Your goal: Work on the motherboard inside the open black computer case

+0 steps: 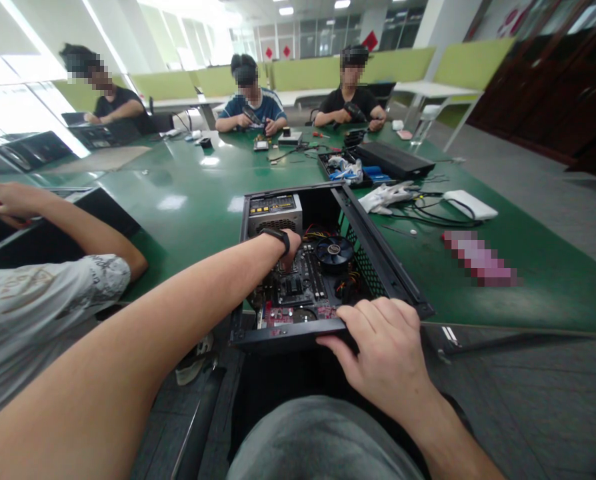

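Black computer case (384,250), its near rim (291,331) apparently overhanging the green table (518,303): right hand (383,343) clasps that rim; left hand (291,248) reaches inside, grip hidden. Downward pressure could tip the case.

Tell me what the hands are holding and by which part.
The right hand grips the open computer case by its near edge, toward the right. The left hand reaches inside; whether it holds anything cannot be told.
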Action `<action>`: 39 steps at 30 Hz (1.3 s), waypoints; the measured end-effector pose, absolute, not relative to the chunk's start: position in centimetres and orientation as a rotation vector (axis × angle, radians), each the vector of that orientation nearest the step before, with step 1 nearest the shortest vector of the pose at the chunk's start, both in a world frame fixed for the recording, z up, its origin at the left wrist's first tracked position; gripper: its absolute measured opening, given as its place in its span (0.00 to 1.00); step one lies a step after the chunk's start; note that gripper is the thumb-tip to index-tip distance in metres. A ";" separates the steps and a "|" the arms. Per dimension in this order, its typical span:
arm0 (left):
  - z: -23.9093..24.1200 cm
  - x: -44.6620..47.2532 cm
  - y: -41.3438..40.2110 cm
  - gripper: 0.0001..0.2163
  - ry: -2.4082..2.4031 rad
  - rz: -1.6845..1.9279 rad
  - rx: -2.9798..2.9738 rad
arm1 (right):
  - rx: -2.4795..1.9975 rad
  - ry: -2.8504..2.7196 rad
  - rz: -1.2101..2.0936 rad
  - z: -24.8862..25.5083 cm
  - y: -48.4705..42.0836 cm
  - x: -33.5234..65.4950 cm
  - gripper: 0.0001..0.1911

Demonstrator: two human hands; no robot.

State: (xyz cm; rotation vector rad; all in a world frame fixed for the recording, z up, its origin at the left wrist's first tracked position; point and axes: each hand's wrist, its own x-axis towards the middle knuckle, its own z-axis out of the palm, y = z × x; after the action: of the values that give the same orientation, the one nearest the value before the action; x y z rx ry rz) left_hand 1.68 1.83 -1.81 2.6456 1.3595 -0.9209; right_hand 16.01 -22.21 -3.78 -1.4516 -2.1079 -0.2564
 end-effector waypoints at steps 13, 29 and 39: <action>-1.5 1.9 1.4 0.27 1.358 -0.963 2.656 | -1.458 -2.110 -0.264 -3.9 -22.4 16.1 0.13; -1.5 1.8 1.3 0.23 1.332 -0.984 2.707 | -1.440 -2.105 -0.267 -3.8 -22.3 16.0 0.13; -1.6 1.8 1.4 0.24 1.371 -0.929 2.677 | -1.442 -2.108 -0.272 -3.8 -22.1 15.9 0.12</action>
State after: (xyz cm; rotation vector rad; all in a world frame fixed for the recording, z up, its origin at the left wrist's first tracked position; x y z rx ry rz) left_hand 1.80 1.40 -1.60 2.6769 1.3712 -0.9295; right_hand 15.92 -22.07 -3.81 -1.4425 -2.1080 -0.2716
